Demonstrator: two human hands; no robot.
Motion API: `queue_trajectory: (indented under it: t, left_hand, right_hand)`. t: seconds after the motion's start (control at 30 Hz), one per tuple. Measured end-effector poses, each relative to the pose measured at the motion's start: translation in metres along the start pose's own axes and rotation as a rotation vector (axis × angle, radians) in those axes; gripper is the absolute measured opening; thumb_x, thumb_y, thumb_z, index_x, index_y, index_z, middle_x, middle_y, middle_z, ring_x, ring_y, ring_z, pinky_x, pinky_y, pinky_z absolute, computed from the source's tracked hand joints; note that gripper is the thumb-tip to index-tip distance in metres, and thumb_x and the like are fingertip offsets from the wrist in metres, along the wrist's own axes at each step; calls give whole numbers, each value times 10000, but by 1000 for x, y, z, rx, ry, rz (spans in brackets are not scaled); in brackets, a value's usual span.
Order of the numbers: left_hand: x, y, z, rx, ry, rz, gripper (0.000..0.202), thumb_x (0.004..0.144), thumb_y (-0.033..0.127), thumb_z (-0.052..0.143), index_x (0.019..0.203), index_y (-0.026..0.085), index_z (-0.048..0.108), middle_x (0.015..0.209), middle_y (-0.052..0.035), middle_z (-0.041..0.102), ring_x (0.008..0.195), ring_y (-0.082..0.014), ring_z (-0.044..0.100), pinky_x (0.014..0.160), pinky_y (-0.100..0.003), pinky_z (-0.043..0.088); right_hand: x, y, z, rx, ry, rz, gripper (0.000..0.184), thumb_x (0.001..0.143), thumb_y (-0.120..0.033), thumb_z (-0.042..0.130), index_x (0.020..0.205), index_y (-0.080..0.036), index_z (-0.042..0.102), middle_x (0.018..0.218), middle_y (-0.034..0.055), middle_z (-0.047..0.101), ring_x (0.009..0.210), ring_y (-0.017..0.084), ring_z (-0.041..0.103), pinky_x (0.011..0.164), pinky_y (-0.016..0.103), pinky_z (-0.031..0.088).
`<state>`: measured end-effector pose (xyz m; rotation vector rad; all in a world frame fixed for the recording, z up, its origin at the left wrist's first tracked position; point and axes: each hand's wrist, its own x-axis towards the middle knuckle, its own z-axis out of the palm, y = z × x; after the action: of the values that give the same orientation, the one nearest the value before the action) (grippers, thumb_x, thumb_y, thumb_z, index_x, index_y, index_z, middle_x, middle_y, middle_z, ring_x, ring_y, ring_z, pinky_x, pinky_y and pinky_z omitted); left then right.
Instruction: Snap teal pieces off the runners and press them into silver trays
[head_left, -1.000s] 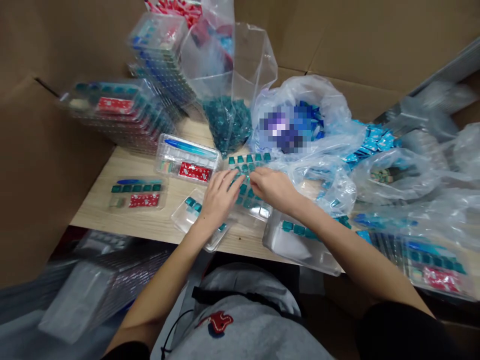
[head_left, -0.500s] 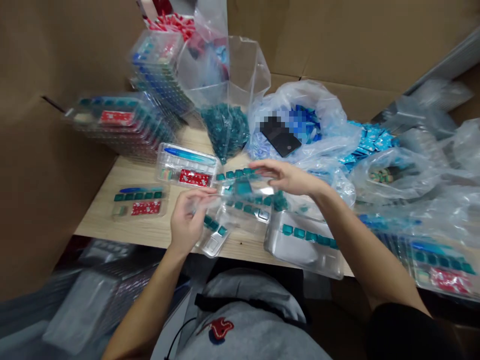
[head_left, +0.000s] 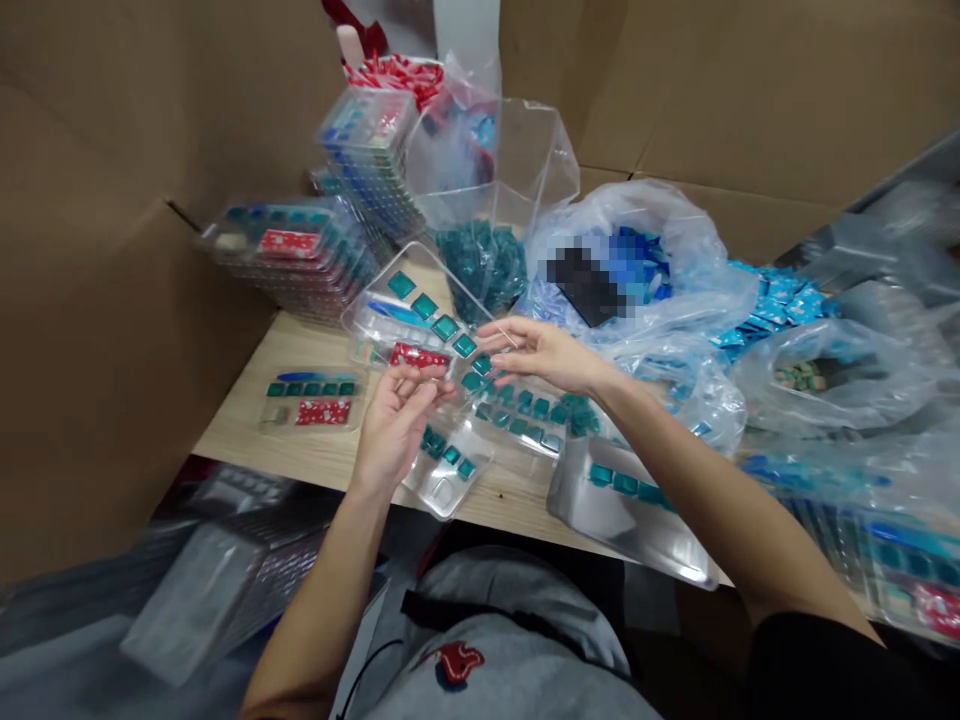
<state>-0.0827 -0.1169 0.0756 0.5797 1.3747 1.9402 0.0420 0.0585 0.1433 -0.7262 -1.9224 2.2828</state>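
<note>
The left hand (head_left: 394, 425) is hanging in the air with its fingers loosely curled, and the right hand (head_left: 544, 355) is reaching in from the other side, its thumb and forefinger nearly meeting. Neither hand is clearly clenched or grasping; something thin and clear may be sitting between the fingers, but the transparent plastic makes that hard to judge. Just beyond them, a clear plastic blister tray (head_left: 409, 310) holding glossy teal square pieces is lying at a slant, apparently propped across a clear pack with a red label (head_left: 418, 355), which is why its row runs diagonally. Below the hands, a small clear plastic tray (head_left: 446, 470) and a long clear plastic tray (head_left: 517, 425) are lying within easy reach, both carrying teal pieces. A clear plastic bag of loose teal pieces (head_left: 480, 265) is slumping against the stacked clear packs (head_left: 289, 255) on the pale wooden table (head_left: 247, 430).
</note>
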Motion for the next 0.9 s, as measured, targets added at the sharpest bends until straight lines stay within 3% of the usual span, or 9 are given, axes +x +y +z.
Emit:
queue_trajectory:
  t: [0.1,0.2,0.3,0.37,0.47,0.57,0.63,0.73,0.9]
  left_hand:
    - [19,8,-23,31,151,138,509,703,390,784,1119,324,499,1093,-15,668,844,-154,690,852,-367,576]
    - [45,15,-53,303,351,260,411,811,397,646,1186,278,524,981,-24,661,787,-149,661,798,-331,569]
    - [66,16,-75,656,390,231,310,833,330,576,1111,201,625,810,-11,632,713,-143,621,748,-296,551]
    - [74,14,-83,761,391,219,280,810,279,589,1063,186,664,835,-17,634,744,-150,613,785,-299,539]
    - [81,6,-86,848,412,222,256,779,213,605,1020,178,683,1015,-56,624,872,-172,615,901,-321,503]
    - [86,-1,-83,914,385,202,189,820,210,564,963,162,678,999,-79,614,942,-210,611,955,-359,474]
    - [85,-3,-79,943,364,208,166,858,231,536,929,156,665,952,-86,612,991,-239,597,983,-393,450]
    - [79,-1,-71,967,369,261,162,874,266,554,961,158,638,1036,-104,584,1083,-253,553,1020,-399,410]
    - [68,13,-63,943,338,294,183,869,301,591,990,165,604,1031,-82,568,968,-220,572,938,-370,450]
  right_hand:
    - [22,-6,7,-164,6,-40,276,824,10,607,1032,-167,647,890,6,703,661,83,671,639,212,596]
    - [50,-11,15,-356,42,-34,306,841,19,594,1093,-147,647,764,-16,676,586,78,642,636,220,589]
    - [71,-9,23,-543,126,-8,328,856,-19,614,1175,-94,611,689,-23,650,582,109,658,650,253,587]
    - [78,-5,27,-622,169,-6,322,859,-55,630,1179,-72,603,688,-18,642,602,131,671,677,281,583]
    - [80,2,31,-733,238,-19,336,837,-104,676,1168,-100,615,913,51,681,809,183,707,862,346,546]
    - [81,9,31,-818,302,-1,350,837,-102,670,1181,-91,612,1159,151,643,1044,250,671,992,373,465]
    - [84,13,29,-830,300,40,314,864,-113,638,1174,-72,613,1081,156,680,1015,251,685,958,356,480]
    - [87,20,25,-807,278,85,311,903,-150,600,1207,-86,599,868,78,716,861,204,719,865,308,519]
    - [88,25,22,-744,289,111,349,920,-197,587,1257,-107,580,871,46,715,744,161,723,755,261,544]
